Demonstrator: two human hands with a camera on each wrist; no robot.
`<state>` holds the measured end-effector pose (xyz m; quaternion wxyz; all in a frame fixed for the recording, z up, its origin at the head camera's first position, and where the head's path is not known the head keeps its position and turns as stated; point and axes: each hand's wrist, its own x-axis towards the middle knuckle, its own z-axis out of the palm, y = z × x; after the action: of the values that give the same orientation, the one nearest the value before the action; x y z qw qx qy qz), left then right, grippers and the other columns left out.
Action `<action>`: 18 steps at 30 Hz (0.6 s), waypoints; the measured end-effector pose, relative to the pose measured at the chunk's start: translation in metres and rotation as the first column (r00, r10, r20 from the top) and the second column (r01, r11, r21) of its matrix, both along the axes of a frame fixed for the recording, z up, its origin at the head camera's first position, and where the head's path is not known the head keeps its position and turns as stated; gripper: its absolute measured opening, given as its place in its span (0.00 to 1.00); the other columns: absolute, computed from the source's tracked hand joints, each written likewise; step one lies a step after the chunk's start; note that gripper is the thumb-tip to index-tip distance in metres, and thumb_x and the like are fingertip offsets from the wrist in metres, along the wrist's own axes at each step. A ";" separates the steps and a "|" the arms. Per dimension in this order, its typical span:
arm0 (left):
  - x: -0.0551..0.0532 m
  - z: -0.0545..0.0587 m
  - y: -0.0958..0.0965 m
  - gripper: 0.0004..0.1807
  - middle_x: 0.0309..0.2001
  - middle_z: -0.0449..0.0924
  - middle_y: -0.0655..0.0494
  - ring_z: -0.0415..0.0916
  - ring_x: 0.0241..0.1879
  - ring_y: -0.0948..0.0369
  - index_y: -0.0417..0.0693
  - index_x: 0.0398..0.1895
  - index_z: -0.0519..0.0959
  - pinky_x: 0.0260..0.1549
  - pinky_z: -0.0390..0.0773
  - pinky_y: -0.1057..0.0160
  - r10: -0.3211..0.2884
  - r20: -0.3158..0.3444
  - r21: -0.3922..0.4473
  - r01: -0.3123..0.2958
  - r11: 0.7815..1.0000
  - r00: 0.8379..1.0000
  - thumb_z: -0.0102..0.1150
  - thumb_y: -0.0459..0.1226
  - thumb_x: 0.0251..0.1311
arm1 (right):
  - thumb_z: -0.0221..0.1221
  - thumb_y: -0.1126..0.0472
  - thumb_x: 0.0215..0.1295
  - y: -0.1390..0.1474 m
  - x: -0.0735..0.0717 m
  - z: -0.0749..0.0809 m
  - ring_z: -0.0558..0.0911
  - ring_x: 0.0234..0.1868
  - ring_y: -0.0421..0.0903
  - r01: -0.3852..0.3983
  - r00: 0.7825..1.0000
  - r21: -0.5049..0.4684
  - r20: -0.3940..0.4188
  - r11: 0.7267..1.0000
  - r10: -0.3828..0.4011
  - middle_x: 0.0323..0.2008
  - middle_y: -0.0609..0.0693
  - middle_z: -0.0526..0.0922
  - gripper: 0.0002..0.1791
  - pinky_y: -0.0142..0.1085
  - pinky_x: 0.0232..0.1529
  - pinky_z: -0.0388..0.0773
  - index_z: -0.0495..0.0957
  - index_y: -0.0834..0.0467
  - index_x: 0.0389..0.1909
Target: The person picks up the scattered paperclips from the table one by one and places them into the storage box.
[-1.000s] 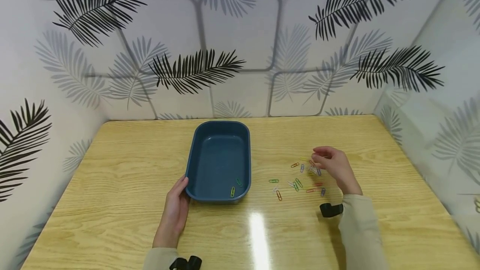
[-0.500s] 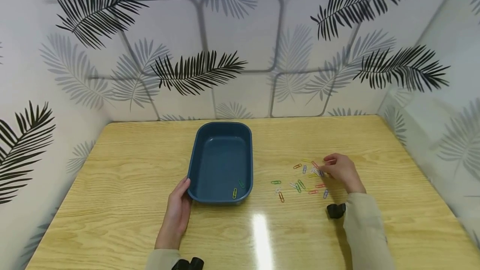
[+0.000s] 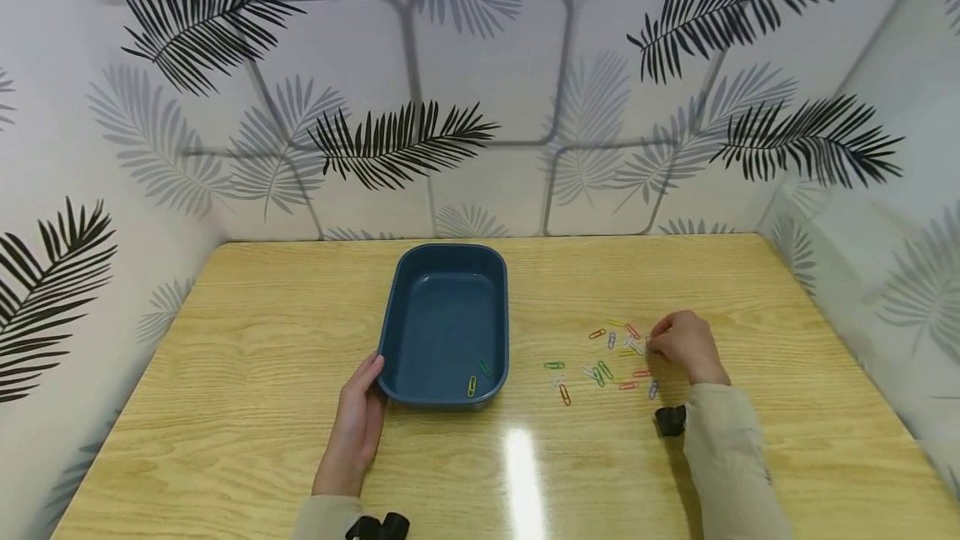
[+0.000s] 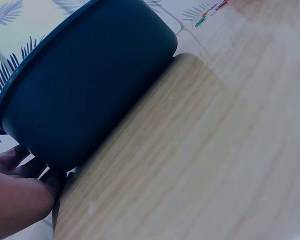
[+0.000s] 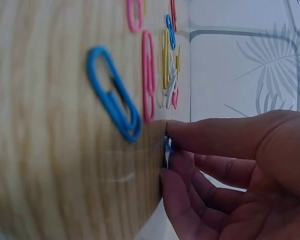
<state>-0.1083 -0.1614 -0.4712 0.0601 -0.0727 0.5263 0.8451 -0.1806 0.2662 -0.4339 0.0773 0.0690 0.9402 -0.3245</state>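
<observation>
My left hand (image 3: 352, 419) grips the near left corner of a dark blue tray (image 3: 438, 323). Its thumb lies at the rim, and in the left wrist view the fingers (image 4: 17, 165) reach beneath the corner. A yellow paper clip (image 3: 472, 387) and a green paper clip (image 3: 485, 368) lie inside the tray. At the right edge of the scattered clips, my right hand (image 3: 686, 347) is down at the table. In the right wrist view, thumb and fingertips pinch a small blue paper clip (image 5: 168, 145), mostly hidden by them.
Several coloured paper clips lie between tray and right hand, among them a red one (image 3: 565, 394), a green one (image 3: 554, 366) and another blue one (image 3: 654, 390). The wooden table (image 3: 285, 315) meets a leaf-patterned backdrop (image 3: 487, 182) at the back.
My right hand has moved right and down from above the clips to the table surface, and its fingertips have closed on a blue paper clip. The left hand stays at the tray's corner.
</observation>
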 end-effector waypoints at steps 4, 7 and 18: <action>0.000 0.001 0.000 0.30 0.73 0.46 0.38 0.41 0.73 0.52 0.28 0.73 0.47 0.70 0.40 0.56 -0.004 -0.003 -0.009 0.004 1.000 1.000 0.35 0.39 0.76 | 0.61 0.68 0.60 -0.001 0.000 -0.001 0.76 0.36 0.58 -0.011 1.000 0.003 0.013 1.000 0.011 0.36 0.67 0.80 0.08 0.49 0.37 0.75 0.81 0.72 0.33; 0.000 0.001 0.000 0.30 0.73 0.46 0.38 0.41 0.73 0.52 0.29 0.73 0.48 0.70 0.41 0.56 -0.003 -0.002 -0.009 0.003 1.000 1.000 0.35 0.39 0.76 | 0.60 0.68 0.61 -0.001 0.001 -0.001 0.76 0.35 0.58 -0.016 1.000 -0.001 0.012 1.000 0.016 0.36 0.66 0.80 0.08 0.49 0.36 0.75 0.81 0.72 0.34; 0.000 0.002 0.000 0.30 0.73 0.46 0.38 0.42 0.73 0.52 0.29 0.73 0.47 0.70 0.41 0.56 0.006 0.011 -0.009 -0.006 1.000 1.000 0.36 0.40 0.76 | 0.57 0.69 0.64 0.006 0.006 -0.001 0.76 0.31 0.47 0.068 0.995 -0.231 0.092 0.971 -0.048 0.33 0.59 0.78 0.09 0.35 0.30 0.78 0.77 0.75 0.37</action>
<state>-0.1086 -0.1609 -0.4696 0.0604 -0.0793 0.5295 0.8424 -0.1747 0.2720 -0.4347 0.1158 0.1009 0.8888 -0.4318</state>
